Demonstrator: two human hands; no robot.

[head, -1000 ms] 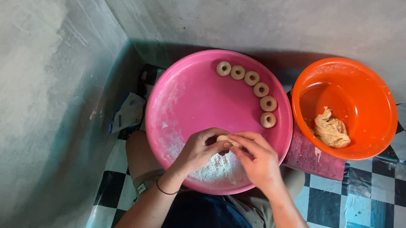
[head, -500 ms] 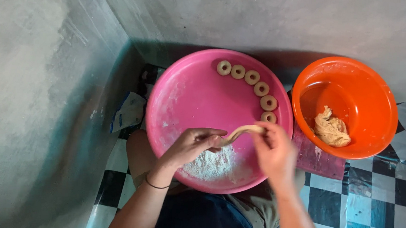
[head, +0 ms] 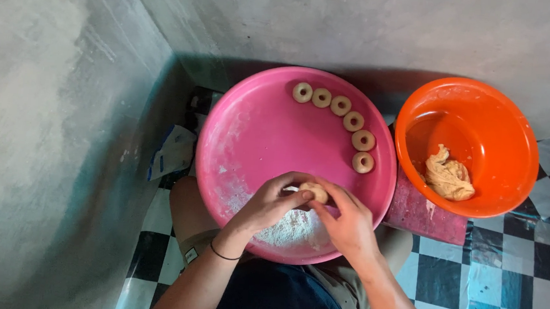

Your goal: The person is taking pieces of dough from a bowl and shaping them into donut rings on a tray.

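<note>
At the centre of the frame, slightly below the middle, the left hand (head: 271,203) and the right hand (head: 348,225) meet over the near part of a big pink basin (head: 244,126). Between their fingertips sits a small piece of dough (head: 315,192), pale and rounded. The fingers of both hands are pinched together on it from either side. Whether it already has a hole in it cannot be told, since the fingers cover most of it.

Just below the hands, on the basin's floor, lies a heap of white flour (head: 289,227), with a dusting of it spread to the left.

Along the upper right curve of the basin 6 dough rings (head: 353,121) lie in an arc, each apart from the next, the last of them a little above and to the right of the hands. These look finished, so by my judgement 6 pieces are shaped and a 7th is in hand.

At the upper right of the frame stands an orange bowl (head: 472,104), and in its lower part lies a lump of dough (head: 448,178), rough and unshaped. That lump looks like enough for several more rings, so much of the work seems left. The rest of the basin's rim, on the left and near sides, holds no rings.
</note>
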